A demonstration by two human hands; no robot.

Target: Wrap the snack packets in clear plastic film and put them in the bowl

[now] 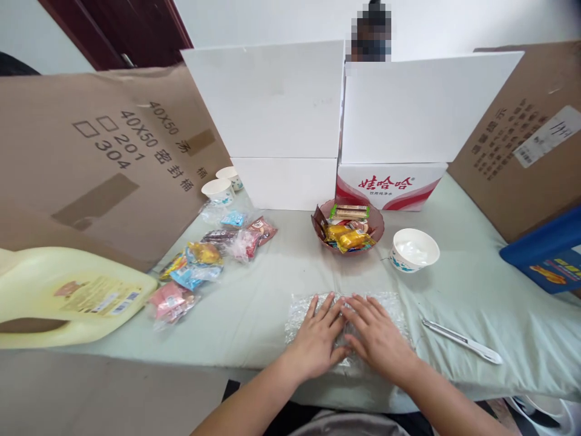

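Observation:
A sheet of clear bubble wrap (pixel 297 316) lies flat near the table's front edge. My left hand (pixel 318 336) rests palm down on it with fingers spread. Beside it my right hand (pixel 379 336) also presses flat on the wrap, fingers apart, and the two hands nearly touch at the fingertips. What lies under the palms is hidden. Beyond the hands stands a reddish see-through bowl (pixel 380 225) filled with wrapped snacks (pixel 349 235). A white paper bowl (pixel 414 253) with something pale inside sits to its right. Tongs or a similar slim white tool (pixel 463 342) lie right of my right hand.
Several packaged snacks (pixel 195 266) are scattered at the left, near paper bowls (pixel 219 192). A large pale yellow jug (pixel 109 290) lies at the left edge, a blue container (pixel 544 251) at the right. Cardboard (pixel 104 157) and white boxes (pixel 284 181) wall the back. Behind them is a person (pixel 372 33).

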